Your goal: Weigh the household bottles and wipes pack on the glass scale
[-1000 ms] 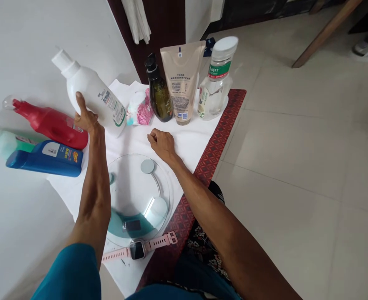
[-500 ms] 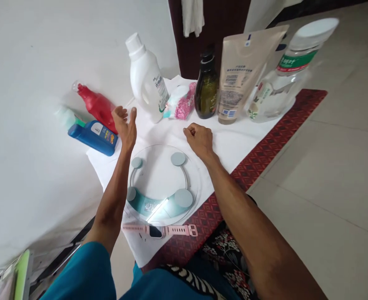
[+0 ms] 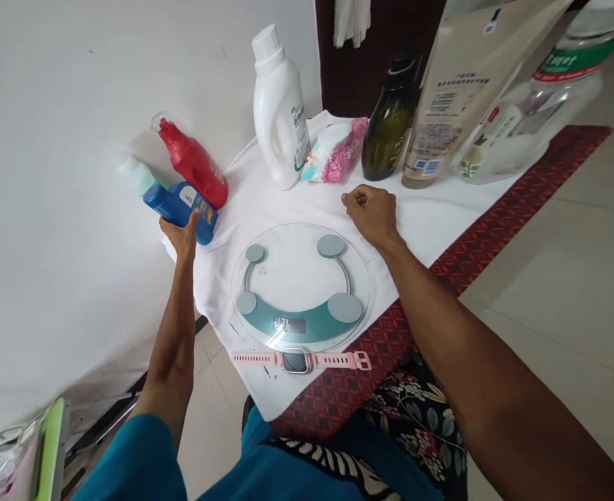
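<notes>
My left hand is at the blue bottle, its thumb against the near side and its fingers partly hidden behind. The bottle leans to the left in front of a red bottle and a pale green-and-white bottle. Resting on the white cloth, my right hand is curled into a loose fist with nothing visible in it. Between my arms lies a round glass scale with its display lit. A pink smartwatch is stretched out along the scale's near edge.
Along the back stand a white detergent bottle, a pink-and-white packet, a dark green bottle, a beige tube and a clear jar. A wall borders the left side. Red patterned cloth edges the table.
My left hand has gone from raised beside the red bottle down onto the blue bottle. My right hand stays curled on the cloth. The view has shifted, moving everything rightward and up.
</notes>
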### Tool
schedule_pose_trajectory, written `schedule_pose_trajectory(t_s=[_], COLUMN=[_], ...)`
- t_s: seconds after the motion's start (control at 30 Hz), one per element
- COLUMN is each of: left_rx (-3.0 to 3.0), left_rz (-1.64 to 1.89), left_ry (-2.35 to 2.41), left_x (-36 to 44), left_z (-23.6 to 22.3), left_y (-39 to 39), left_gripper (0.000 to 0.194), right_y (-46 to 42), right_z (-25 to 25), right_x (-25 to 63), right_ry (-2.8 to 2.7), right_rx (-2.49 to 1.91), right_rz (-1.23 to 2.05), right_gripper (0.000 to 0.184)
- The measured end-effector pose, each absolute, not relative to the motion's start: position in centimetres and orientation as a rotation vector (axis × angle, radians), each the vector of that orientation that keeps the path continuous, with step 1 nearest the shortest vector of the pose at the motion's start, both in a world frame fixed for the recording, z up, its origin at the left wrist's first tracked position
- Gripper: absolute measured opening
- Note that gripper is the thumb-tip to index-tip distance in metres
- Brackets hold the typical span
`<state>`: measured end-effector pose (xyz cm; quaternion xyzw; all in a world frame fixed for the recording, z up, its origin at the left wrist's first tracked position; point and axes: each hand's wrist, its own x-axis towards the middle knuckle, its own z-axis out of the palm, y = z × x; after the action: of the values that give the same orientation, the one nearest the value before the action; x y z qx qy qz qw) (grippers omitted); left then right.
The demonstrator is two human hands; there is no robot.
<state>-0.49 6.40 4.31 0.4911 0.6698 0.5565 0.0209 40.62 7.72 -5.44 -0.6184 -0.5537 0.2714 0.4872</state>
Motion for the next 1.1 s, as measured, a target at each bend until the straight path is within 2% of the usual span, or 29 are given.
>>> schedule_pose_trajectory(t_s=[0.1,0.23,0.6,0.87,1.1], left_rx=[1.317,1.21,1.159,1.294,1.317], left_rz=[1.838,1.821,1.843,1.823,1.884], left_ry=[2.071,2.099,2.009,1.938,2.016], left_x=[-0.5,-0.9,-2.3,-2.6,-0.9], left_z=[3.6,3.2,2.7,2.9,3.2], left_y=[8.1,9.0,10.6,9.7,7.8], left_gripper=[0.075,0.075,0.066,0.061,0.053], right_y=[7.7,7.8,8.2,8.7,9.0], right_z=[-5.3,-5.4,-5.9,-7.0,-7.2], right_x=[40.4,40.3,40.4,40.9,40.8], right_ry=[-1.334,-1.301,-1.24,-1.269,-1.262], right_rx=[-1.524,-1.524,-1.491,-1.416,-1.425], right_rz=[0.648,0.642,0.661,0.624,0.643], right_gripper=[0.019,0.021,0.023,0.032,0.025])
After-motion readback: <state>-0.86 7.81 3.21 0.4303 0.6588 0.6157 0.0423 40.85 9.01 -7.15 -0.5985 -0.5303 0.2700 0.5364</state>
